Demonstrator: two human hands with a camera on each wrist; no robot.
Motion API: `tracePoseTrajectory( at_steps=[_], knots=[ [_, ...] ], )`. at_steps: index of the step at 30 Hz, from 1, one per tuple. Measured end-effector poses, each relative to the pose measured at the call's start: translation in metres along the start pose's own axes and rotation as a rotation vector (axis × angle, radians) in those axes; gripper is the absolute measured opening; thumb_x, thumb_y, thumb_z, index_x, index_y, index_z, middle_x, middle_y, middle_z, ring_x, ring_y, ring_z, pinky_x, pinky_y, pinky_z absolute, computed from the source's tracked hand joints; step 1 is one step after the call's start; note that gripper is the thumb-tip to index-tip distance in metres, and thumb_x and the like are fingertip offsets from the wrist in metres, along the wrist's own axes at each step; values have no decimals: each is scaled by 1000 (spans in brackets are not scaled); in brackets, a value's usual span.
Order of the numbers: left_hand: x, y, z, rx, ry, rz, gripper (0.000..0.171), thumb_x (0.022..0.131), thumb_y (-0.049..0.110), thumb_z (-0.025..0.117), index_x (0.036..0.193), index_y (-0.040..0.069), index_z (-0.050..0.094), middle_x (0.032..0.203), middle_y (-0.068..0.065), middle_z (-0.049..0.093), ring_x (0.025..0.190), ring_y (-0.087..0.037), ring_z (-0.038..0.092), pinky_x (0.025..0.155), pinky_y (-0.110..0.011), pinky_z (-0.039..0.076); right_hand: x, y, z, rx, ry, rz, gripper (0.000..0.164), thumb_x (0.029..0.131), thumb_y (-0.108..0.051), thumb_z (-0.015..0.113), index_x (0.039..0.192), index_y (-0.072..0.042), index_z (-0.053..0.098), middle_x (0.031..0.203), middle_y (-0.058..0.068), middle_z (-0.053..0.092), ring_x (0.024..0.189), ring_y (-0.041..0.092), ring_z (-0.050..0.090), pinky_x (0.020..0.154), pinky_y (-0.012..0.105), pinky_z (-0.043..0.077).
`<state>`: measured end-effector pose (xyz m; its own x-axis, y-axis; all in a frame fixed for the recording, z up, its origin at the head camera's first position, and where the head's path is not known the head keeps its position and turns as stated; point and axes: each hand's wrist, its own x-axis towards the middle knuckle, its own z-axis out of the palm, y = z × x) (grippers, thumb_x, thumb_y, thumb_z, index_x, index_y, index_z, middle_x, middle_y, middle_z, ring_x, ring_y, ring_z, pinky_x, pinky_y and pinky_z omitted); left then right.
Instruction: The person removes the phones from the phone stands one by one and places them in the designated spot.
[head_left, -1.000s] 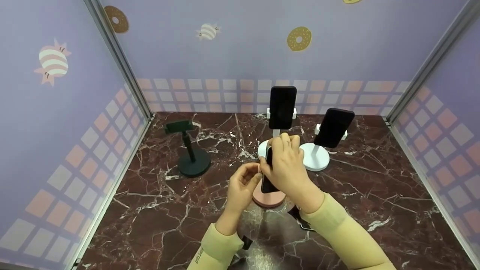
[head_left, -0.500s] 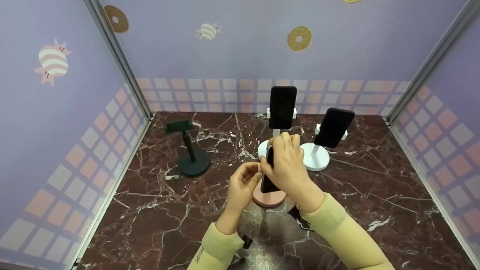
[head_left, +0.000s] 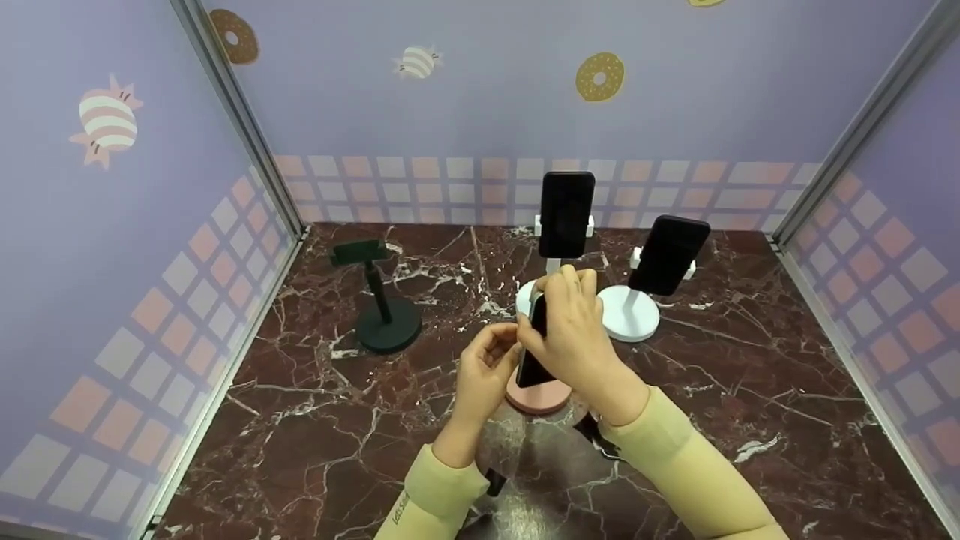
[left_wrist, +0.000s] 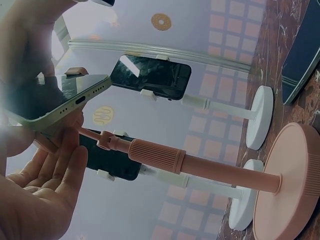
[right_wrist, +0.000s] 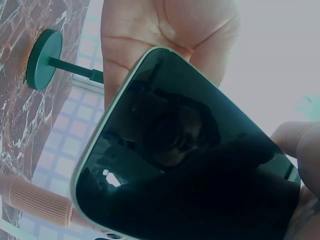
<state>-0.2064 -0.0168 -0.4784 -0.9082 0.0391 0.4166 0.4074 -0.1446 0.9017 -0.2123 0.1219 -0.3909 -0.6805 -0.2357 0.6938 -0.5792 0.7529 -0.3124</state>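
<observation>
The right hand [head_left: 570,322] is grasping a smartphone [right_wrist: 180,145], its fingers curling around the upper part, and is holding it tilted over the pink phone stand [head_left: 538,397] at the near middle of the tabletop [head_left: 337,420]. The left hand [head_left: 486,375] is working at the phone's left edge, its fingers seemingly pinching the left clamp arm [left_wrist: 46,143] of that stand. Whether the clamp is gripping the phone fully is not showing.

About half of the work appears to be done: the far white stand [head_left: 525,298] is carrying one upright phone [head_left: 567,214], and the right white stand [head_left: 630,315] is carrying another, slanting phone [head_left: 667,255]. The third seems to be partway in. What looks to be remaining is the green stand [head_left: 388,326] on the left, where no phone is showing, and a loose phone [left_wrist: 302,57] that is lying just right of the pink base.
</observation>
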Motion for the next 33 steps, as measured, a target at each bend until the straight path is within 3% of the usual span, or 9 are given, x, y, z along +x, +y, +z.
tracePoseTrajectory(
  at_steps=[13,24,33],
  knots=[
    [1,-2,-1,-23,7,-5,22,94,-11,62,116,-17,61,111,-35,65,98,-3,66,90,-20,56,1,-2,-1,31,24,-34,34,82,-12,71,104,0,49,94,16,46,98,37,38,64,39,33],
    [1,0,-2,39,5,-6,24,95,-6,66,118,-13,62,114,-31,67,102,-2,66,92,-21,56,2,-1,-1,10,102,-108,34,79,-11,72,102,-1,48,92,16,47,93,36,38,61,36,29],
    [0,0,-1,26,9,-32,26,95,-5,67,119,-14,62,115,-32,66,102,-3,66,93,-21,56,3,-3,-5,31,110,-107,36,78,-9,74,102,-1,48,94,16,49,96,36,39,63,37,31]
  ],
)
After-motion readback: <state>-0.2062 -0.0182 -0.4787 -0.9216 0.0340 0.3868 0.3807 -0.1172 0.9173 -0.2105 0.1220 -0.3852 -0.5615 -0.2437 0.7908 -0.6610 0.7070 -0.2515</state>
